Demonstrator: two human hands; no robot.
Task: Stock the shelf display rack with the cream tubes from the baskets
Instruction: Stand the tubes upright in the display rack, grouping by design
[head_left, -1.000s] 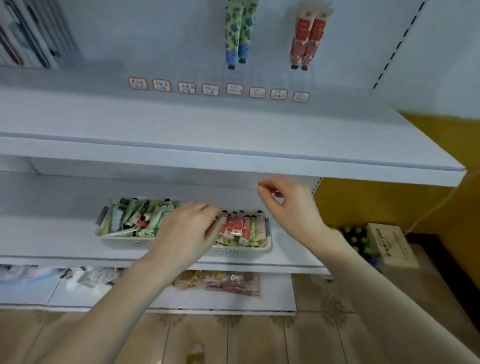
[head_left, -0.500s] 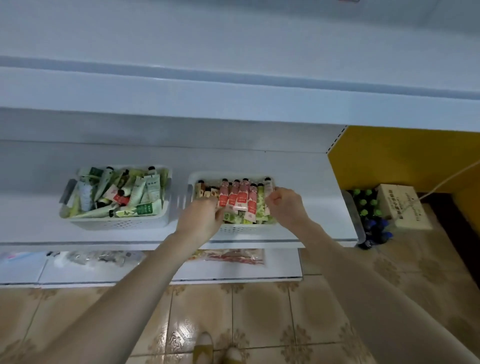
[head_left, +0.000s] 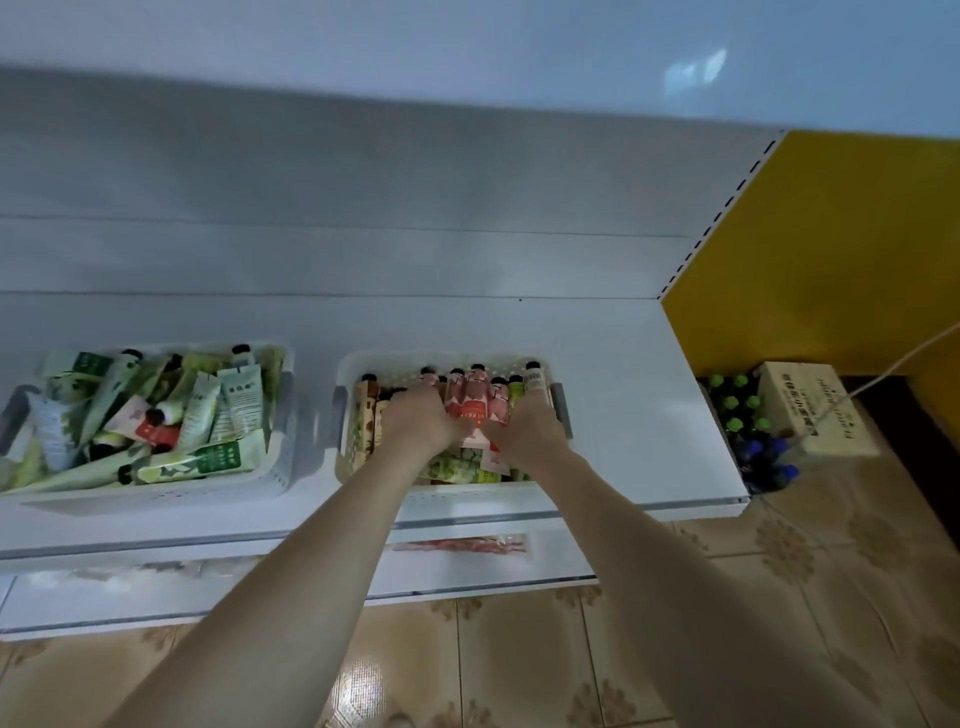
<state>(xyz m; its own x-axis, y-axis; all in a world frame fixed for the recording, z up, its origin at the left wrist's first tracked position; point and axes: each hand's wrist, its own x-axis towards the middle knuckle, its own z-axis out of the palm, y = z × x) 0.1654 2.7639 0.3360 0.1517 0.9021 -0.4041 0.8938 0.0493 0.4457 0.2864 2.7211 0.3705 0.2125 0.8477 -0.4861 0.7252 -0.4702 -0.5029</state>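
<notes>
cream tubes (head_left: 475, 401): left hand (head_left: 418, 422), right hand (head_left: 527, 427) touching; grip unclear

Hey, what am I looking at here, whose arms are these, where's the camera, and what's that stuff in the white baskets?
There is no machine: these are a person's bare arms, filmed by one camera worn on their head, looking down. On a white shelf stand two white baskets. The left basket holds mostly green cream tubes; the left hand and right hand reach into the right basket, beside the pink tubes. Whether either hand grips one is hidden.
</notes>
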